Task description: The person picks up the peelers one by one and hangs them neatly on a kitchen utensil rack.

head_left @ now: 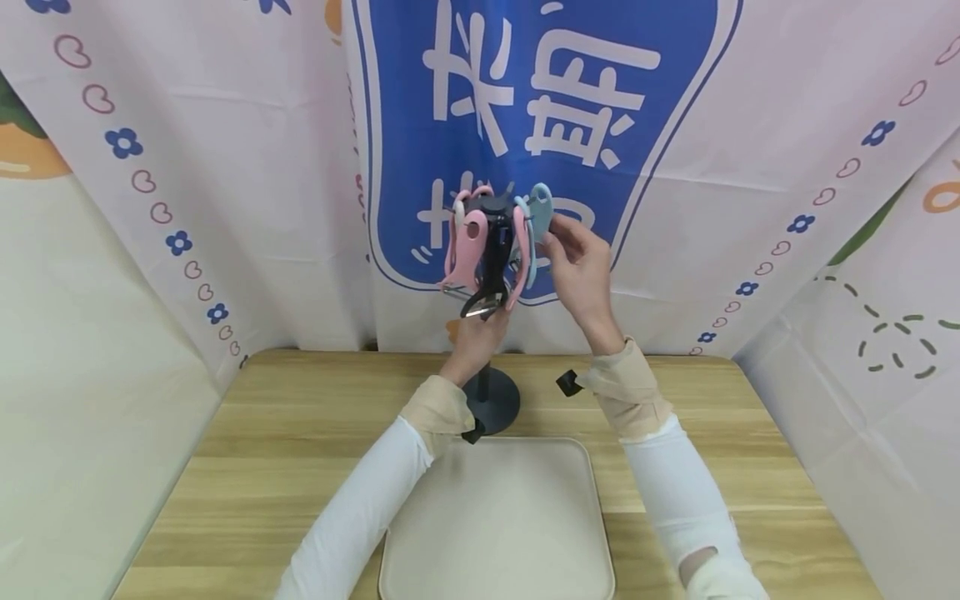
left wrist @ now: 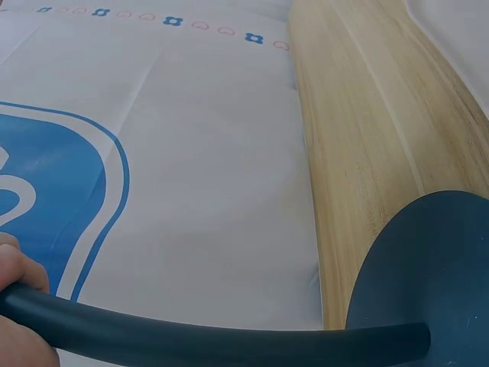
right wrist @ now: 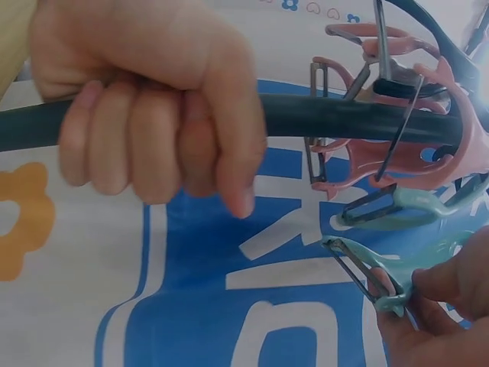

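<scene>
A dark stand with a round base (head_left: 504, 410) carries several Y-shaped peelers around its top. My left hand (head_left: 478, 340) grips the pole (left wrist: 229, 342) below them, fingers wrapped around it in the right wrist view. My right hand (head_left: 583, 279) pinches a light-blue peeler (right wrist: 424, 260) at the right of the stand, thumb and fingers near its blade end. Its holed handle end points up at the stand's top. Another light-blue peeler (right wrist: 416, 205) hangs beside it, close to a pink peeler (head_left: 470, 250) and a black peeler (head_left: 496, 254).
A beige tray (head_left: 498, 525) lies on the wooden table (head_left: 277, 467) in front of the stand. Behind the table hangs a printed cloth (head_left: 300, 167) with a blue sign. Black straps (head_left: 569, 383) dangle from the wrists.
</scene>
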{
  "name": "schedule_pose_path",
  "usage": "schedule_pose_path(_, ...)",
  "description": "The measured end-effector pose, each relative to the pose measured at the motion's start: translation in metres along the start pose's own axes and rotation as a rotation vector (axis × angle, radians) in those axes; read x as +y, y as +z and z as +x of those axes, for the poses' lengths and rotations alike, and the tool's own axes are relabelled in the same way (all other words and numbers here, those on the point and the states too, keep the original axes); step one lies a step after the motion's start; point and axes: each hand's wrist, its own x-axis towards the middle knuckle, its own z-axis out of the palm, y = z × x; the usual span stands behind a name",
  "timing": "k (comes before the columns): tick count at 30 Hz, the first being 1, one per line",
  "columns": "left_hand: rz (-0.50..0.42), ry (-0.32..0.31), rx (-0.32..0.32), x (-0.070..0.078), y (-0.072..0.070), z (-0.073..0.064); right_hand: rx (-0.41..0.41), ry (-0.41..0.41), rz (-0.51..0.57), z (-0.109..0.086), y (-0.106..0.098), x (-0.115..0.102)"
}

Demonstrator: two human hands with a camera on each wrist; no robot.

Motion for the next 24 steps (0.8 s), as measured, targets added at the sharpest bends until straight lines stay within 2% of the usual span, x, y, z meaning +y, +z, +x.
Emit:
schedule_pose_path(13,-0.018,-0.016,0.003,0.002,0.000,0.001,-0.054,0.023,-0.046,0.021,0.008,-0.013)
schedule_pose_path(19,-0.039,-0.025,-0.002,0.002,0.000,0.000,-0.058,0.005,-0.074,0.023,0.010,-0.014)
schedule_pose_path(24,-0.085,-0.022,-0.002,0.002,0.001,-0.001,-0.067,-0.001,-0.051,0.022,0.010,-0.015)
